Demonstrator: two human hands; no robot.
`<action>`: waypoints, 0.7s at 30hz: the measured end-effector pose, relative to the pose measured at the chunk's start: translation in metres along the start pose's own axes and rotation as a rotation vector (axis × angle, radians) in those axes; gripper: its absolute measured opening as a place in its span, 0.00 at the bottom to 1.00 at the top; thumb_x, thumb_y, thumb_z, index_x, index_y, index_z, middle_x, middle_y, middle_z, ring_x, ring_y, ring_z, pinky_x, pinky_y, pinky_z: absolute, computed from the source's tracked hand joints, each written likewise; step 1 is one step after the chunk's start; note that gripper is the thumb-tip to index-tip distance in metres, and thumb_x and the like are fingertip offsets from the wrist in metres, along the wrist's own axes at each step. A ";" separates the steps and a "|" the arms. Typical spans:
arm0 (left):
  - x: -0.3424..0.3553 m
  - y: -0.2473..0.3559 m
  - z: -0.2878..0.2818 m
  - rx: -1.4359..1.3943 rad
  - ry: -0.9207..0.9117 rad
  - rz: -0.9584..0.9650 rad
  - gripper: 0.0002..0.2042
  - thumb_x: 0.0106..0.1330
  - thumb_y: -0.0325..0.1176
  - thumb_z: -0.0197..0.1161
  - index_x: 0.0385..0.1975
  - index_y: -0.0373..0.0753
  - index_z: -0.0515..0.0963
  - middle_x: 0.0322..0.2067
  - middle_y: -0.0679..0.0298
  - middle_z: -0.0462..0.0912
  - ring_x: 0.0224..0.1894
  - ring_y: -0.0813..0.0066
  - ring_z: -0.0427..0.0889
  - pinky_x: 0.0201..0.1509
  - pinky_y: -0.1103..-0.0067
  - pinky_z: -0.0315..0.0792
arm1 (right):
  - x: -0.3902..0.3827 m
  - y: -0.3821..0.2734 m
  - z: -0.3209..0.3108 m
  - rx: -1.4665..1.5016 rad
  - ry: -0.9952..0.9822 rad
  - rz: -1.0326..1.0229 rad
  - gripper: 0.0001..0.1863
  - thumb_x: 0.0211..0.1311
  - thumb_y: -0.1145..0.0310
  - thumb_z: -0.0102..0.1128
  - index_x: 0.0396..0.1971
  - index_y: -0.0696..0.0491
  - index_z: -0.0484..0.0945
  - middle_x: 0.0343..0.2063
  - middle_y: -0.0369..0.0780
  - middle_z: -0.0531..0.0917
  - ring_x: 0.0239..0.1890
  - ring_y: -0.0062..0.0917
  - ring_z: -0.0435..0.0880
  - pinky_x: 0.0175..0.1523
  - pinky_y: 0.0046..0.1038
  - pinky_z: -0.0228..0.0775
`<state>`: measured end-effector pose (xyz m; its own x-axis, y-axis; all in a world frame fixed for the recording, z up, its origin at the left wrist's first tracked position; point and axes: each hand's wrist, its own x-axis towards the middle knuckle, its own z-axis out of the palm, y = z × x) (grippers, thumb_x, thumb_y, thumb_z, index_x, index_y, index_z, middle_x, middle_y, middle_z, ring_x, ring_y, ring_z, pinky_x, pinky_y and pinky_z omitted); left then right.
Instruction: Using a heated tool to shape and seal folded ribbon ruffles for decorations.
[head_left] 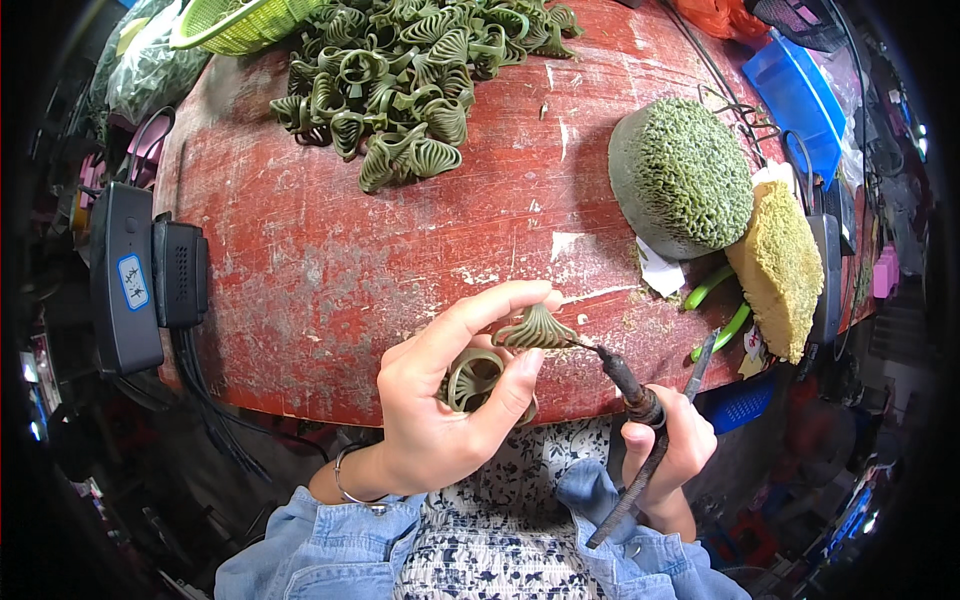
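My left hand (pixel 450 400) pinches a green, ridged, fan-shaped piece (pixel 530 328) between thumb and fingers, with a looped green piece (pixel 470 380) inside its grip. My right hand (pixel 675 445) grips a dark pencil-like hot tool (pixel 625 380), its thin metal tip touching the fan piece's right end. A grey braided length hangs below that hand. A pile of similar green pieces (pixel 410 80) lies at the back of the worn red table (pixel 300 250).
At right are a round green textured block (pixel 690 175), a yellow sponge (pixel 780 270), green-handled tool (pixel 705 290) and blue bin (pixel 795 95). A green basket (pixel 225 25) sits back left; black devices (pixel 135 280) and cables line the left edge.
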<state>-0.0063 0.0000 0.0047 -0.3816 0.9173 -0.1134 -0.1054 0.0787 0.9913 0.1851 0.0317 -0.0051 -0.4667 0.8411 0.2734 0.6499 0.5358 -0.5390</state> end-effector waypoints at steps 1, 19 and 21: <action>0.000 0.000 0.000 0.000 0.000 0.000 0.16 0.52 0.19 0.58 0.43 0.32 0.71 0.36 0.62 0.79 0.23 0.88 0.73 0.26 0.90 0.67 | 0.000 0.000 0.000 -0.013 0.007 -0.021 0.24 0.47 0.49 0.59 0.26 0.60 0.75 0.15 0.42 0.75 0.14 0.32 0.75 0.20 0.25 0.66; -0.001 0.002 0.002 -0.042 0.042 -0.022 0.16 0.51 0.19 0.58 0.42 0.32 0.72 0.36 0.60 0.77 0.31 0.83 0.76 0.31 0.88 0.69 | 0.001 -0.001 0.001 -0.029 -0.016 -0.018 0.23 0.42 0.53 0.65 0.27 0.59 0.75 0.15 0.41 0.74 0.14 0.30 0.74 0.19 0.24 0.65; -0.001 0.001 0.001 -0.014 0.034 -0.013 0.16 0.50 0.19 0.58 0.42 0.32 0.72 0.36 0.61 0.77 0.29 0.84 0.76 0.30 0.89 0.69 | 0.001 -0.002 0.000 -0.036 -0.021 -0.016 0.23 0.42 0.53 0.65 0.27 0.59 0.75 0.15 0.41 0.74 0.14 0.30 0.74 0.19 0.24 0.65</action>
<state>-0.0048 -0.0003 0.0061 -0.4109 0.9026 -0.1287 -0.1234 0.0848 0.9887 0.1835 0.0317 -0.0041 -0.4895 0.8310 0.2644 0.6634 0.5517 -0.5056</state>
